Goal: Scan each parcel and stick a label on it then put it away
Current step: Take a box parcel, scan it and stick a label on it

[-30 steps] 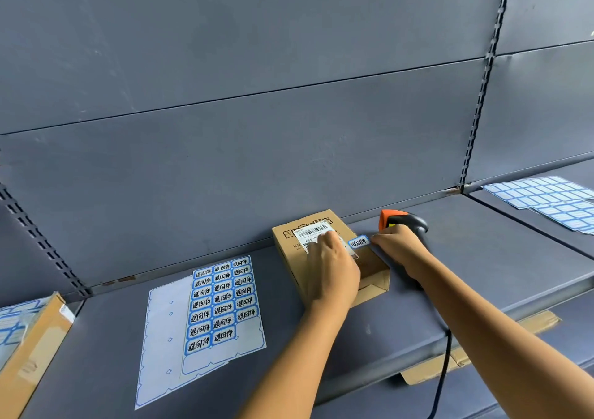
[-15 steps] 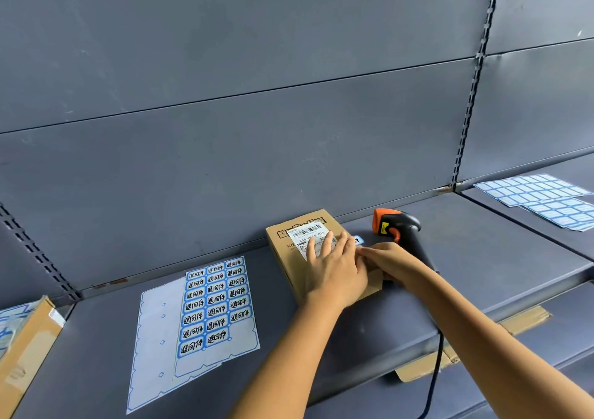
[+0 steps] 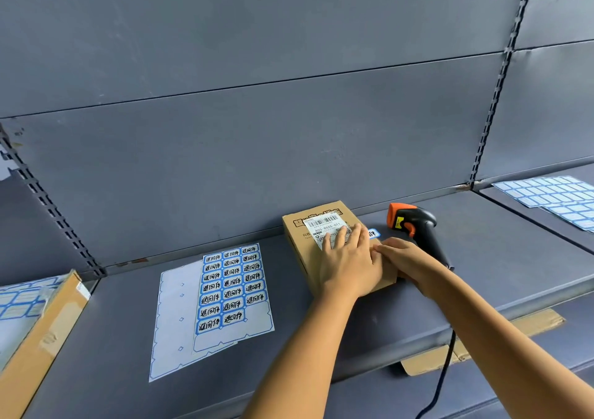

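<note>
A brown cardboard parcel [image 3: 337, 248] is lying flat on the grey shelf [image 3: 482, 258], just right of centre and close to the back panel. The left hand [image 3: 352, 266] is resting palm-down on its top face, fingers stretched out flat and slightly fanned toward 11 o'clock, their tips covering the lower edge of the white shipping slip [image 3: 328, 227] with its barcode. The right hand [image 3: 405, 258] is lying flat too, coming in from 4 o'clock, its fingertips meeting the left hand's edge over the parcel's right side; it is pinching nothing. A small blue-bordered label [image 3: 373, 233] is sitting on the parcel's right edge, at 1 o'clock from the left hand, partly hidden by the fingers.

At 2 o'clock from the right hand, a black and orange scanner [image 3: 414, 226] is lying on the shelf just beside the parcel, its handle running behind the right wrist and its cable [image 3: 443, 377] hanging down over the shelf's front edge. At 9 o'clock from the parcel, well apart, a label sheet [image 3: 231, 290] with blue-bordered labels is lying on a larger peeled backing sheet [image 3: 175, 322]. At far 3 o'clock, more label sheets [image 3: 553, 197] are lying on the neighbouring shelf. At 8 o'clock, a cardboard box [image 3: 35, 332] is jutting in from the left edge.
</note>
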`<action>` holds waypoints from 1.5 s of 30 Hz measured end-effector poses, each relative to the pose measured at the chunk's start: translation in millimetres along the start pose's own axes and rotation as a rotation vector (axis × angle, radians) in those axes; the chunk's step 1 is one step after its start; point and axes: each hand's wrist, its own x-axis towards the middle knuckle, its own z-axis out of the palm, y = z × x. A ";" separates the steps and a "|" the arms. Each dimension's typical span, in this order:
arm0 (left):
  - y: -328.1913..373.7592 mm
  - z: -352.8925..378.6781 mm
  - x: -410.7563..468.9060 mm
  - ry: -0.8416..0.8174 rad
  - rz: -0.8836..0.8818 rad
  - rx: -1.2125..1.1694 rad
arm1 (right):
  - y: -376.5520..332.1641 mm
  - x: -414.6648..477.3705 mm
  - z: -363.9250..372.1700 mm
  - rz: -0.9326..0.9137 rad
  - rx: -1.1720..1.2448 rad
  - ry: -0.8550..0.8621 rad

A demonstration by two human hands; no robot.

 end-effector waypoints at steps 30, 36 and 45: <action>133.4 7.9 -83.3 0.527 -0.266 -0.932 | 64.9 -139.1 -185.3 -0.197 0.709 0.134; 227.0 32.4 -104.6 0.339 -0.172 -0.958 | 117.9 -209.8 -259.7 -0.179 0.759 0.281; 334.5 65.9 -133.7 0.045 0.108 -0.939 | 185.6 -334.5 -322.9 -0.162 0.755 0.591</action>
